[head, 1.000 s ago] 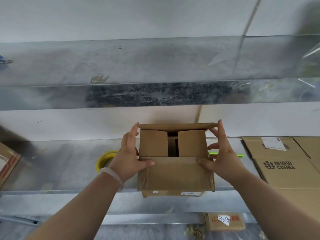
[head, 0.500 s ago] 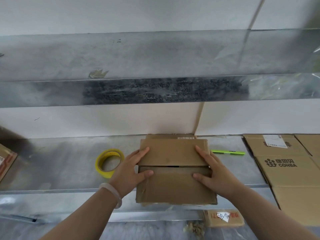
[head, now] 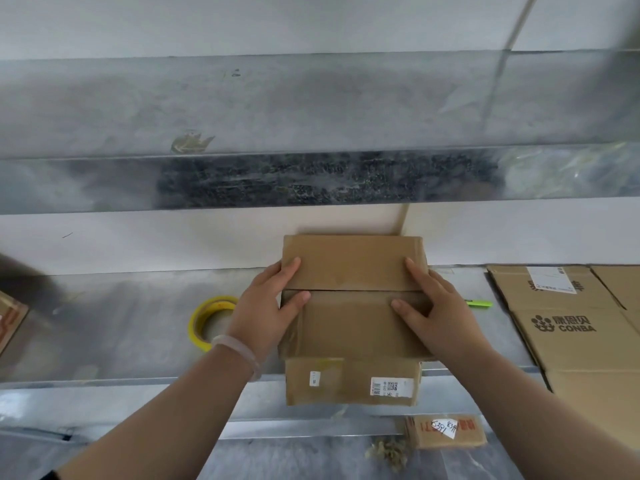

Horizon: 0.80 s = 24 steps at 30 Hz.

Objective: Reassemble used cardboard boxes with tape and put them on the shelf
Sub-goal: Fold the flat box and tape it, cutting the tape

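Palms press flat: the left hand (head: 266,306) and right hand (head: 437,310) lie spread, fingers straight, on opposite ends of the cardboard box (head: 349,329), holding its two top flaps shut. The box sits at frame centre on the metal shelf (head: 121,323), its near end past the front edge. The seam looks untaped, so this is probably flap-closing. Next, one hand must keep the flaps down while the other fetches the yellow tape roll (head: 204,320), just left of the left hand.
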Tool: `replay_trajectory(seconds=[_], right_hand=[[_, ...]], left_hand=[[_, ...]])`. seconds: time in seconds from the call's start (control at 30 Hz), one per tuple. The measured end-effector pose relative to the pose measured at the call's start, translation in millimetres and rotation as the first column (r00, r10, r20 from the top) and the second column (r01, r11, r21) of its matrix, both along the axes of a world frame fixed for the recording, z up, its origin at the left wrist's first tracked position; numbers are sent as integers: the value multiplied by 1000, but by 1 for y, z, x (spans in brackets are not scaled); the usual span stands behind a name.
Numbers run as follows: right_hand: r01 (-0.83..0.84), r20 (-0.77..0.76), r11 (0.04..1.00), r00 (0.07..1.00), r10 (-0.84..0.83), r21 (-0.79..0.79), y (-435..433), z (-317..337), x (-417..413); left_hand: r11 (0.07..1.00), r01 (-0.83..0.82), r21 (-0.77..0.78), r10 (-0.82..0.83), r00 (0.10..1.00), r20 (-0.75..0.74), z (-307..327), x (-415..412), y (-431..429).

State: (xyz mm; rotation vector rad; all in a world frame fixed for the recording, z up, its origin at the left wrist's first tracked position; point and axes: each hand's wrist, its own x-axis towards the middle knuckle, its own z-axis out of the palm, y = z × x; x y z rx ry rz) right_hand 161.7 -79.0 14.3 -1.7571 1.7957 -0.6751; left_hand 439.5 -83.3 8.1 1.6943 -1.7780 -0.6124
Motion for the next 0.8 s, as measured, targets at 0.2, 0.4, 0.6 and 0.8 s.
replay_trajectory(seconds=[0.2,0.4,0.6,0.8], right_hand=[[10,-54,1000,998,-10,11,28,1,-4],[-18,-95,994,995,28,108,23,-2,-4],[-42,-124,969,990,74,242,14,-22,-1],[-57,-106,969,991,84,241,-7,-21,1]], left_hand=[[1000,-2,25,3,1000,-27,-5,5,24],[995,18,102,-16,1000,-22,-12,1,19],[972,49,230,-53,999,11,-31,-4,13],[973,23,229,-37,998,58,-27,-6,-11]])
